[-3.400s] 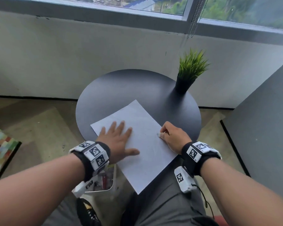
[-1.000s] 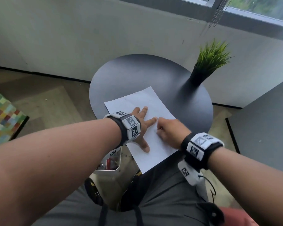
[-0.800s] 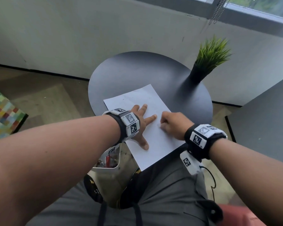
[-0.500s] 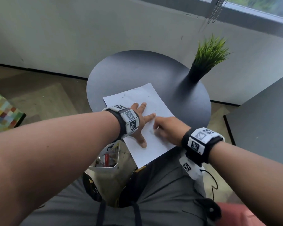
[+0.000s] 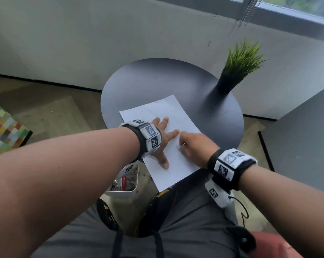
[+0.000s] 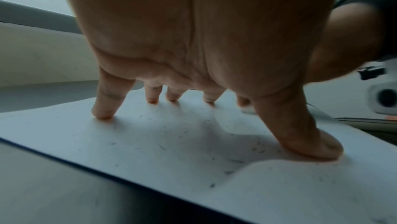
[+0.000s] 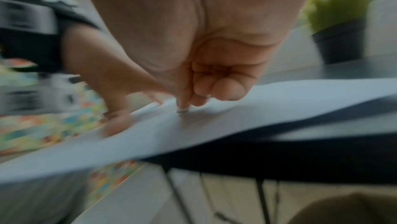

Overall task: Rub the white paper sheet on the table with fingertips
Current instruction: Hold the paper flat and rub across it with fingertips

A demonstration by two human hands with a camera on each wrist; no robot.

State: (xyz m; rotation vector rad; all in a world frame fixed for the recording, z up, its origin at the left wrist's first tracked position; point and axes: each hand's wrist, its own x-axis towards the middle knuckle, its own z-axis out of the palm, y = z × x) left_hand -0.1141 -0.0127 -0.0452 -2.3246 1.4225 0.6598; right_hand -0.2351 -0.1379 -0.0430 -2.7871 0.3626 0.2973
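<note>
The white paper sheet [image 5: 176, 112] lies on the round black table [image 5: 157, 81], its near corner hanging over the edge. My left hand [image 5: 164, 138] rests spread on the sheet, and its fingertips [image 6: 101, 114] and thumb press the paper [image 6: 171, 142] down. My right hand [image 5: 193, 146] sits just right of the left index finger, its fingers curled. In the right wrist view its thumb and forefinger pinch a small pale piece [image 7: 182, 111] against the paper [image 7: 279, 100]. Small dark specks are scattered over the sheet.
A potted green plant [image 5: 241, 58] stands at the table's far right edge. Below the table's near left edge is a white bin [image 5: 124, 183] with clutter inside. A grey panel [image 5: 303, 136] stands to the right and a chequered rug [image 5: 2, 131] lies to the left.
My right hand has made short strokes on the sheet, ending a little further left, close to the left index finger. My left hand stays spread on the paper.
</note>
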